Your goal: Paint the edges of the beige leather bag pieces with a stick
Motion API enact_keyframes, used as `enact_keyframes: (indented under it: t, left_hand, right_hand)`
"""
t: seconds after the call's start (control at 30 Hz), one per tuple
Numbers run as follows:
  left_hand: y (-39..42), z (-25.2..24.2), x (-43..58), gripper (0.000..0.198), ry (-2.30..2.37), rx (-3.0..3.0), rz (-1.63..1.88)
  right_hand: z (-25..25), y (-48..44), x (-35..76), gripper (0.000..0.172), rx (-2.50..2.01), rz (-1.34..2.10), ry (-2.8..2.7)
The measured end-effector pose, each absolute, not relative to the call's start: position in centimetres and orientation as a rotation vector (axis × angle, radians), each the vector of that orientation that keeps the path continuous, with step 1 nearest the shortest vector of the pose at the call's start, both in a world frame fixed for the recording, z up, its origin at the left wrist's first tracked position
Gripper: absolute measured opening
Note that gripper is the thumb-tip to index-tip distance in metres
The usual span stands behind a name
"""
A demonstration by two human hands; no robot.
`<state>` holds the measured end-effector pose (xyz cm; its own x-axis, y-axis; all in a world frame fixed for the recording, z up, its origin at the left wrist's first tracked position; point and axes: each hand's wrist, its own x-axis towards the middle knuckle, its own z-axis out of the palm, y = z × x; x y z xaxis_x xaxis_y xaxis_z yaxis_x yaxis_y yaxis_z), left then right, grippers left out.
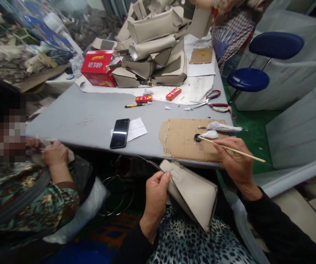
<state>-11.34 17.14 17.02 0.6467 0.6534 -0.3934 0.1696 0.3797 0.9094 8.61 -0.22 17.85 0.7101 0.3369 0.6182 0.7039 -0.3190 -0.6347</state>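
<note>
My left hand [155, 196] grips the top edge of a beige leather pouch [193, 192] held over my lap, below the table edge. My right hand [233, 159] pinches a thin wooden stick [231, 148]. The stick's tip touches a small black blob of glue [197, 138] on a piece of brown cardboard [184, 141] lying at the table's near edge. A white glue tube [224, 127] and a white lump [210, 134] rest on the same cardboard.
A black phone [119, 133] lies on white paper. Further back are a pen [135, 105], two small red boxes [158, 96], scissors [210, 98], a red carton [97, 68] and a pile of beige pouches [155, 47]. Another person's hands [53, 154] work at left. A blue stool [259, 62] stands right.
</note>
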Motion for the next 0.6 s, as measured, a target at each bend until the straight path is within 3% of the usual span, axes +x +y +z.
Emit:
enact_keyframes:
  t: [0.27, 0.6]
  left_hand:
    - [17.0, 17.1, -10.8, 0.044, 0.817, 1.250, 0.296]
    - [16.7, 17.4, -10.1, 0.044, 0.788, 1.272, 0.238]
  right_hand:
    - [18.7, -0.4, 5.5, 0.008, -1.691, -0.057, -0.789]
    - [20.6, 0.2, 5.0, 0.015, -1.730, -0.015, -1.070]
